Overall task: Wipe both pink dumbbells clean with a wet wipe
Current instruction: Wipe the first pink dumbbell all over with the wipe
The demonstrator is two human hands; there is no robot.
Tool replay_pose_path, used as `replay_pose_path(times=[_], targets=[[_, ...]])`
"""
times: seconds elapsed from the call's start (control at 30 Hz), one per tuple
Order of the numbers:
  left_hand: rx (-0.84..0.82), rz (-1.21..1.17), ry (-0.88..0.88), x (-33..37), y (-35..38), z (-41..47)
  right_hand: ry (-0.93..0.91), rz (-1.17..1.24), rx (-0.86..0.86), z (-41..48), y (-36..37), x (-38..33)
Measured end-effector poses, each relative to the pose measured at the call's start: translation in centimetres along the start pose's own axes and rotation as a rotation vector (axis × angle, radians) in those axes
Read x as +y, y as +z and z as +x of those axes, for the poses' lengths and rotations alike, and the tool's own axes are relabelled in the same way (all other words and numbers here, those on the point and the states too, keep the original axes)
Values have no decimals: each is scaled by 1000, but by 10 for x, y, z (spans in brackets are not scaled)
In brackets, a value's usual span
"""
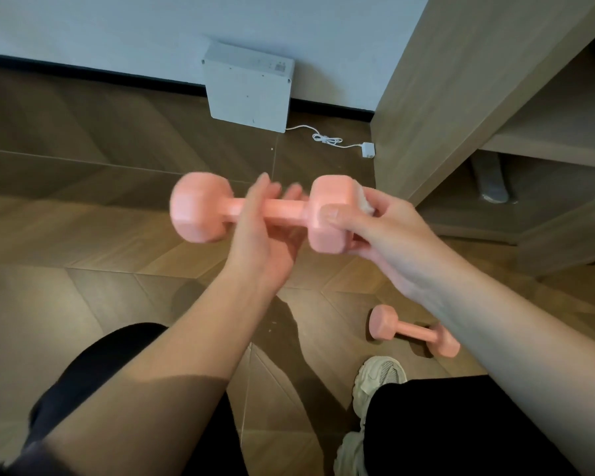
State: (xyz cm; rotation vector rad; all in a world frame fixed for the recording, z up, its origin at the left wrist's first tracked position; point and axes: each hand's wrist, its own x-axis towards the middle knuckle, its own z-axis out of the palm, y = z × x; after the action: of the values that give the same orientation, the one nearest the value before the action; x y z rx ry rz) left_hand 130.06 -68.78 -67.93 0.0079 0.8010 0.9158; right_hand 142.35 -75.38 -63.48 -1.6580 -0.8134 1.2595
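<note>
Over the brown herringbone wood floor (pixel 83 207), a pink hex-headed dumbbell (pixel 272 206) is held level, its bar cradled by the left hand (pixel 265 235) with near-straight fingers and its right head clamped by the right hand (pixel 375 228). A second pink dumbbell (pixel 414 331) is left on the floor, and a crumpled white wet wipe (pixel 366 201) is pressed on the held head's end. A drop could be caused by the loose left support and the wet grip.

Held dumbbell (pixel 289 208) crosswise above the floor (pixel 83 201), a second one down to the right.
The left hand (pixel 265 235) crosses its bar at the middle; the right hand (pixel 385 231) grips its right head, a wipe (pixel 366 201) between fingers and end face. The floor dumbbell (pixel 413 331) lies under the right forearm, just beyond a shoe (pixel 378 376). Farther back a box (pixel 248 87) stands against the wall (pixel 117 22), its cable (pixel 327 139) running right to a plug (pixel 368 150) beside the cabinet (pixel 443 97).
</note>
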Motion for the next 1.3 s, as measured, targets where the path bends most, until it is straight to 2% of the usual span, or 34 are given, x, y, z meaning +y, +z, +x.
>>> replay_pose_path(times=[0.1, 0.23, 0.33, 0.43, 0.6, 0.67, 0.77, 0.8, 0.97, 1.03, 1.17, 1.23, 1.3], targets=[[-9, -243, 115, 17, 8, -1, -149, -189, -58, -5, 12, 5], [-71, -122, 166, 29, 2, -5, -162, -448, -239, -6, 6, 4], [-163, -46, 161, 33, -3, -9, -123, -424, -335, -5, 0, -1], [-237, 46, 170, 35, -3, -13, -130, -450, -327, -2, 2, -1], [-231, 115, 227, 41, -4, -12, -356, -573, -206, -6, 6, 7], [-319, 106, 183, 40, -6, -11, -274, -519, -223, -2, 5, 6], [-510, 161, 95, 34, -7, -11, -21, -444, -325, 4, 2, 3], [-541, 193, 88, 33, -7, -11, 13, -445, -339, 4, 2, 4], [-483, 220, 110, 38, -11, -5, -222, -565, -241, -3, 5, 8], [-558, 251, 103, 38, -12, -3, -172, -558, -247, 0, 4, 7], [-825, 308, -21, 36, -12, -2, 54, -480, -340, 4, 6, 5], [-824, 300, -45, 36, -11, -3, 70, -469, -350, 4, 7, 7], [-698, 303, 2, 37, -10, -2, 13, -482, -292, 4, 5, 9]])
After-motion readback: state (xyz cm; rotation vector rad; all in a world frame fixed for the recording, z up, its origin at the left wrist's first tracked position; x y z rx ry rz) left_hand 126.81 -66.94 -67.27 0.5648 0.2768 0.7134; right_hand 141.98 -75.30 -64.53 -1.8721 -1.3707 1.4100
